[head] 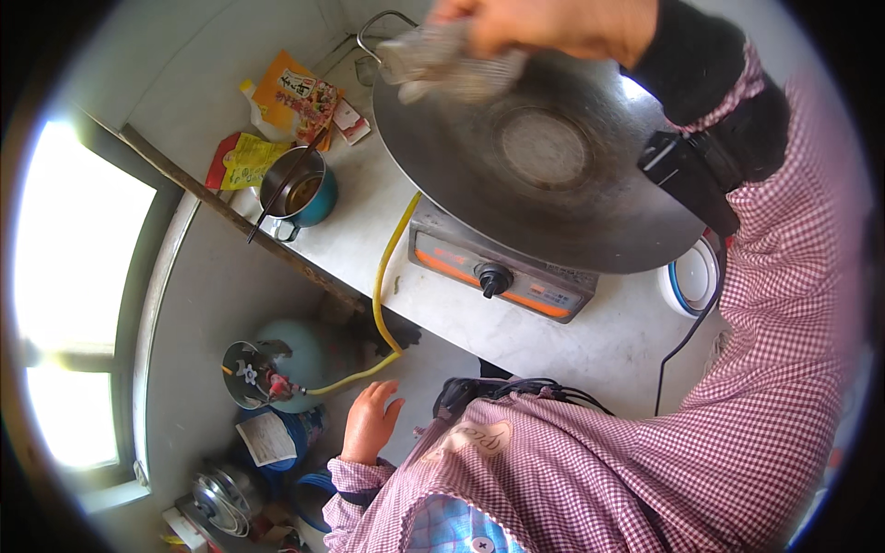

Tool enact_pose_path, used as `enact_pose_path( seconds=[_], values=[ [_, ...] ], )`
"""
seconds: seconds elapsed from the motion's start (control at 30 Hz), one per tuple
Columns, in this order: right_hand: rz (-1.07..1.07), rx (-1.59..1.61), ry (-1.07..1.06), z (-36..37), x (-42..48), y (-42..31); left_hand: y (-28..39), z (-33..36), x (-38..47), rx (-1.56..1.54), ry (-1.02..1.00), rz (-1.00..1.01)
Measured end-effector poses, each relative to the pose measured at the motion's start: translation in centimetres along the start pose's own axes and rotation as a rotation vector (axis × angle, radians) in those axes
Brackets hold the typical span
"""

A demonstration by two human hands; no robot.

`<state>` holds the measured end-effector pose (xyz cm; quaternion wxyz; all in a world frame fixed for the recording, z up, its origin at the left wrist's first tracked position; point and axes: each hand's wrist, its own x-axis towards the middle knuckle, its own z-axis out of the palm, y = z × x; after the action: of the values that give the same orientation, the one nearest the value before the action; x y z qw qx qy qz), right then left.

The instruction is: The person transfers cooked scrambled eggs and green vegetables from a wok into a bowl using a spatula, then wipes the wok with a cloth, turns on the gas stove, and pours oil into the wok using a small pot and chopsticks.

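Note:
A wide metal wok (470, 186) sits on a single-burner gas stove (501, 266) with a black knob. My right hand (546, 31) grips a crumpled, pale striped cloth (456, 62) above the wok's far left side, near its looped metal handle (377, 31); hand and cloth are blurred. Whether the cloth touches the wok I cannot tell. Inside the wok a worn round patch shows at the bottom. Low at my left side, my left hand (371, 422) holds nothing, its fingers loosely spread, in front of the counter.
A blue metal pot (323, 197) with chopsticks across it stands left, beside food packets (249, 162) and a bottle (266, 121). A yellow hose (382, 276) runs from the stove to a gas cylinder (294, 339) below. White bowls (695, 276) stand right of the wok, near a hanging black cable.

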<state>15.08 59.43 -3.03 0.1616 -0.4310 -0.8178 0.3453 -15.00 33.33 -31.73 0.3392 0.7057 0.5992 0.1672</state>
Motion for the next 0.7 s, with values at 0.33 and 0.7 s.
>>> enact_pose_path(
  seconds=[0.33,0.7],
  values=[
    [0.394,0.008,-0.717,9.3,-0.1,10.7,0.2,0.4,0.5,0.012,-0.035,-0.057],
    [-0.053,-0.495,0.133,-6.2,-0.3,3.9,0.3,0.4,2.7,-0.029,-0.022,0.036]
  ],
)
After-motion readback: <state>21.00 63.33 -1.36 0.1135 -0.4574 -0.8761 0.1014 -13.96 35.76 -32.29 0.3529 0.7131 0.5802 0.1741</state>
